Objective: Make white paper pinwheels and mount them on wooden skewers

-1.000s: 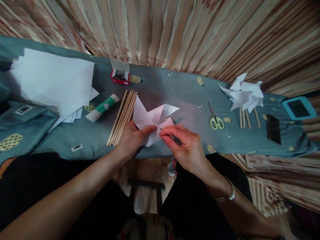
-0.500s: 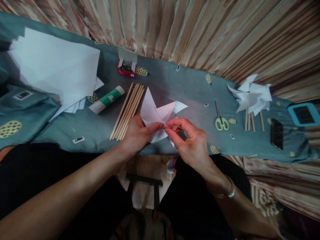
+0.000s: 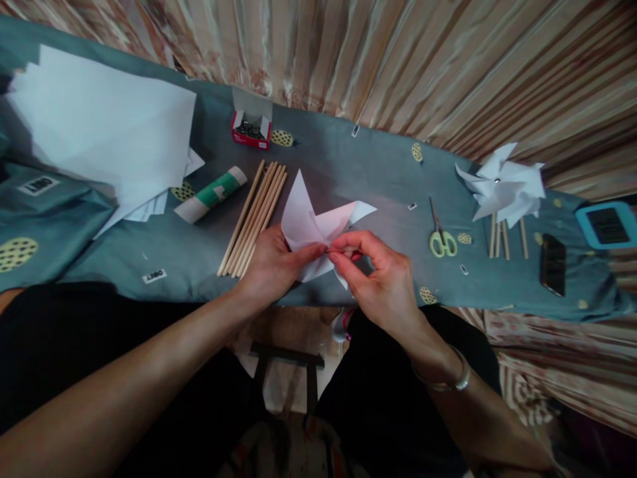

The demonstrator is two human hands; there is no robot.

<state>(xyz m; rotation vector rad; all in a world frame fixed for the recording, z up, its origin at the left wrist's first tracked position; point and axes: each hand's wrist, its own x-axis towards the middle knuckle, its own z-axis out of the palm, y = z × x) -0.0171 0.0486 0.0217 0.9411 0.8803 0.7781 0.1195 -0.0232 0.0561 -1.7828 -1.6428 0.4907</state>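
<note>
A white paper pinwheel [image 3: 302, 212], its blades folded in toward the middle, is held just above the near side of the table. My left hand [image 3: 273, 262] grips it from the left, the thumb pressed near its centre. Meeting that thumb, my right hand [image 3: 381, 269] is closed in a pinch at the pinwheel's centre. Whatever tiny thing lies between these fingertips is mostly hidden. Close to my left hand, several wooden sticks [image 3: 255, 216] lie side by side.
At the left are stacked white paper sheets [image 3: 114, 119] and a green-and-white tube [image 3: 212, 194]. Behind the sticks stands an open red box [image 3: 250, 136] of small metal pieces. Rightward lie scissors [image 3: 440, 239], another paper pinwheel [image 3: 505, 186], short sticks [image 3: 497, 239], a phone [image 3: 553, 264] and a blue-framed device [image 3: 607, 226].
Both hands stay at the pinwheel's centre, with only a slight shift of the right fingertips. A small dark bit seen between the fingertips earlier is now harder to see. The view has shifted slightly.
</note>
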